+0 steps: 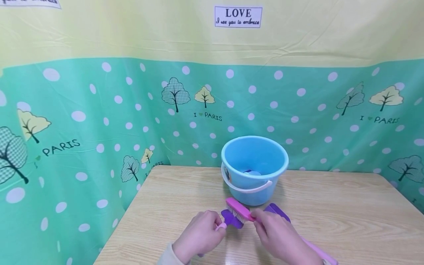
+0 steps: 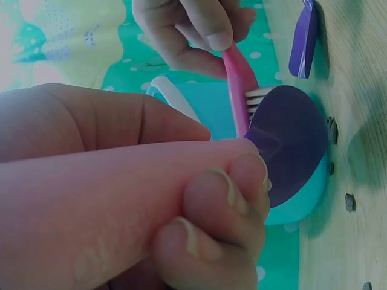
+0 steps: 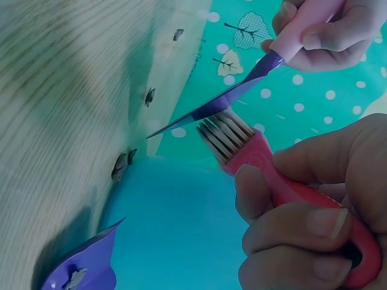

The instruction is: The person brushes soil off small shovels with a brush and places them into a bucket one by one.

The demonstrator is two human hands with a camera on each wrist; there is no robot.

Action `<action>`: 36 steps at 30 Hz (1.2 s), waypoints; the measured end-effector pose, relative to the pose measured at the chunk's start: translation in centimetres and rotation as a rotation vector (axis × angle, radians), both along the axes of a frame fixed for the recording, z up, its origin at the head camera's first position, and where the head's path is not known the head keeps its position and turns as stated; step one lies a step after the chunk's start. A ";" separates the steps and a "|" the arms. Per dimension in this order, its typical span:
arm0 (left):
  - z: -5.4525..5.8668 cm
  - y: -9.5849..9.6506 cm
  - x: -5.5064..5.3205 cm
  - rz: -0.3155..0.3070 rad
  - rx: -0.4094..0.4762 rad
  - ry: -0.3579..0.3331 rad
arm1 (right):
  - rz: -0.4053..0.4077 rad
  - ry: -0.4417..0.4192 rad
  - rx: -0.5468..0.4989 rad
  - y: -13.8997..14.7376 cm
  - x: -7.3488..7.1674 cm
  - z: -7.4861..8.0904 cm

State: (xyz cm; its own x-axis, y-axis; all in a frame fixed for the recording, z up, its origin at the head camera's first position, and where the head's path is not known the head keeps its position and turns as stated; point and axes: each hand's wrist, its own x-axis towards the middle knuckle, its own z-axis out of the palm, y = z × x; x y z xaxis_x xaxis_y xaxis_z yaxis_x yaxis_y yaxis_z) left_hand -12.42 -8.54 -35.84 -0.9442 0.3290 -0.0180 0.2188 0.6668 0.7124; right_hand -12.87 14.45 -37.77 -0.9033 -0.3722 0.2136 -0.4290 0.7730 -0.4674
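Note:
My left hand (image 1: 204, 232) grips the pink handle of a small garden trowel whose purple blade (image 2: 289, 145) is held above the table. In my right hand (image 1: 276, 233) is a pink brush (image 1: 239, 209) with pale bristles, darkened toward the tips. Those bristles (image 3: 227, 134) meet the face of the blade in the right wrist view. A second tool, with a purple scoop-like blade (image 1: 278, 211) and pink handle (image 1: 319, 251), lies on the table beside my right forearm. A grey bit (image 3: 75, 279) sits on its blade.
A light blue bucket (image 1: 276, 187) with a white handle (image 1: 246, 190) stands just beyond the hands, something purple and pale inside it. Several dark crumbs (image 3: 120, 166) lie on the wooden table (image 1: 347, 206). A patterned green and yellow curtain (image 1: 251, 99) hangs behind.

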 end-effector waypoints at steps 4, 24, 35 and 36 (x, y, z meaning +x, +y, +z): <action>0.0 0.0 0.0 0.000 -0.002 -0.004 | 0.005 -0.014 -0.016 0.1 -0.2 -0.1; 0.3 0.0 0.4 -0.012 0.001 -0.003 | -0.066 0.043 0.082 0.4 -0.3 -0.7; 0.4 0.1 0.4 -0.009 0.021 -0.049 | -0.047 0.004 -0.041 0.1 1.1 1.7; 0.4 0.1 0.4 -0.007 0.021 -0.050 | -0.034 0.003 -0.054 0.0 1.2 1.9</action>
State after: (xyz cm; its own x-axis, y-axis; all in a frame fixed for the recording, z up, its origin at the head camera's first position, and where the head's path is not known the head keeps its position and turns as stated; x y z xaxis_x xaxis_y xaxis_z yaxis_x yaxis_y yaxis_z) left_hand -12.04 -8.47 -35.45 -0.9400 0.3363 -0.0576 0.1875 0.6501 0.7363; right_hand -11.64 14.44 -35.89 -0.9145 -0.3293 0.2351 -0.4044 0.7605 -0.5080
